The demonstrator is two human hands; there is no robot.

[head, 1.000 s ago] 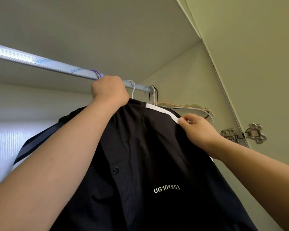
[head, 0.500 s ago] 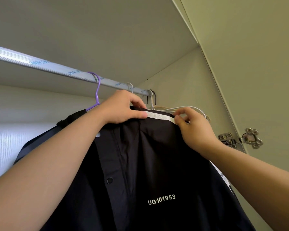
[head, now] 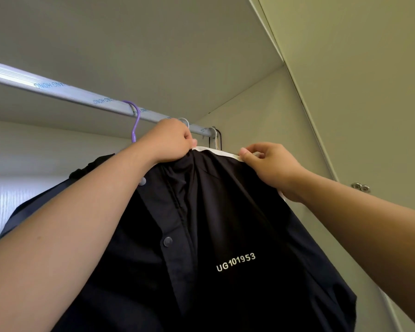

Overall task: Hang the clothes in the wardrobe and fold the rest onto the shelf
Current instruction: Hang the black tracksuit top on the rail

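The black button-front shirt printed UG101953 (head: 225,224) now hangs inside the wardrobe from the ribbed silver metal rail (head: 58,88). Your left hand (head: 170,140), up at the rail a second ago, has dropped to the collar and grips the fabric there. Your right hand (head: 268,164) pinches the white shoulder stripe (head: 216,151), as before. The thin purple hanger hook (head: 135,121) sits uncovered over the rail. Hanging appears done; only squaring the shoulders seems left for this garment.
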